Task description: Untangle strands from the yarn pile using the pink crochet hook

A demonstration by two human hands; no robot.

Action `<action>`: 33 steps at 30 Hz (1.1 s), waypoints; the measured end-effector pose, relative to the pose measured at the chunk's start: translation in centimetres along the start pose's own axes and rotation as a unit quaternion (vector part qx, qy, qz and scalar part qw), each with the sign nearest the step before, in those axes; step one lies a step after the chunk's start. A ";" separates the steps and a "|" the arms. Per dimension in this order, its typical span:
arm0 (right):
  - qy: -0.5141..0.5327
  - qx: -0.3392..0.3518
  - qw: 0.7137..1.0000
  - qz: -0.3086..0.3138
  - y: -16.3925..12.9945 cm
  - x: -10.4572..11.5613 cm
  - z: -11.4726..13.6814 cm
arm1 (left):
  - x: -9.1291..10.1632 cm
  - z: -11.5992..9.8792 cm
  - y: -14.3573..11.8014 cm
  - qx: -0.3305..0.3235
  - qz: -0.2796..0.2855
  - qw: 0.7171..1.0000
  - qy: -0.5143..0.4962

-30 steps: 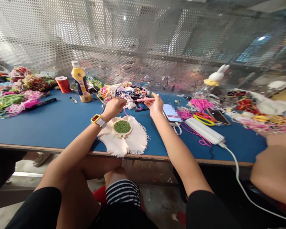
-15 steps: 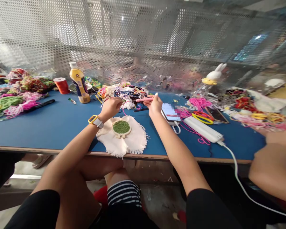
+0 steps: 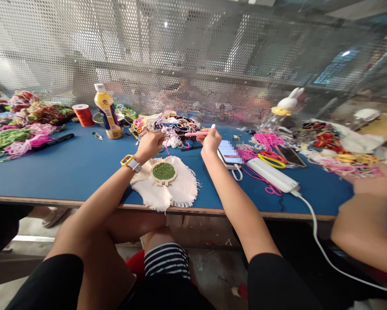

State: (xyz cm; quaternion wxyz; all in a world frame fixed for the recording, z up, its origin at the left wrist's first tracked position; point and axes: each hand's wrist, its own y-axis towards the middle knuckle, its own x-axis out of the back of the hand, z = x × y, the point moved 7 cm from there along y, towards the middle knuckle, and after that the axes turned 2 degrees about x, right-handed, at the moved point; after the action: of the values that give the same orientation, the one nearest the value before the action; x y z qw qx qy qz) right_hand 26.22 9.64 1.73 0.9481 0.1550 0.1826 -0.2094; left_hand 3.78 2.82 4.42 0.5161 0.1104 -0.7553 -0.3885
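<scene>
My right hand (image 3: 212,140) is closed round the pink handle of a punch needle (image 3: 192,134), whose thin tip points left. My left hand (image 3: 151,144) is pinched just left of that tip. A strand of pink yarn (image 3: 167,148) hangs from its fingertips; what else they hold is too small to tell. Below both hands, a white frayed cloth (image 3: 183,189) lies at the table's front edge. A round embroidery hoop (image 3: 164,184) is set in it, around a patch of green loops (image 3: 164,171).
Behind my hands lies a tangled yarn heap (image 3: 170,125), with a yellow bottle (image 3: 107,112) and red spool (image 3: 82,115) to its left. Rightward are a phone (image 3: 229,151), a white power strip (image 3: 272,174) and a rabbit-topped jar (image 3: 285,105). Another person's arm (image 3: 363,224) reaches in at right.
Both hands keep nearly the same pose, the right one slightly farther right. The view has shifted a little. The other person's arm at right has moved slightly.
</scene>
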 end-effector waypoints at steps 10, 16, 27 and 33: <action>-0.005 0.040 0.999 0.037 0.1 -0.4 0.9 | 0.2 0.0 -0.3 -0.009 -0.008 1.000 -0.001; 0.025 0.032 0.992 0.119 -0.4 -1.8 1.2 | -0.1 0.3 -0.6 -0.003 0.002 1.000 -0.008; 0.092 -0.022 0.977 0.190 -2.7 -3.4 1.1 | 0.1 0.8 -0.4 0.037 -0.019 0.990 -0.133; 0.079 -0.041 0.975 0.203 -3.8 -3.8 1.4 | -0.2 1.9 -0.6 0.122 -0.008 0.959 -0.256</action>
State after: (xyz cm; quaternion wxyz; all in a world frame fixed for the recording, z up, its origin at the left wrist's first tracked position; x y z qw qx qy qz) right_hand 21.71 7.09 3.71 0.9588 0.1662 0.2303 0.0076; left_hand 2.10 3.40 3.54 0.2847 0.0757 -0.9029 -0.3129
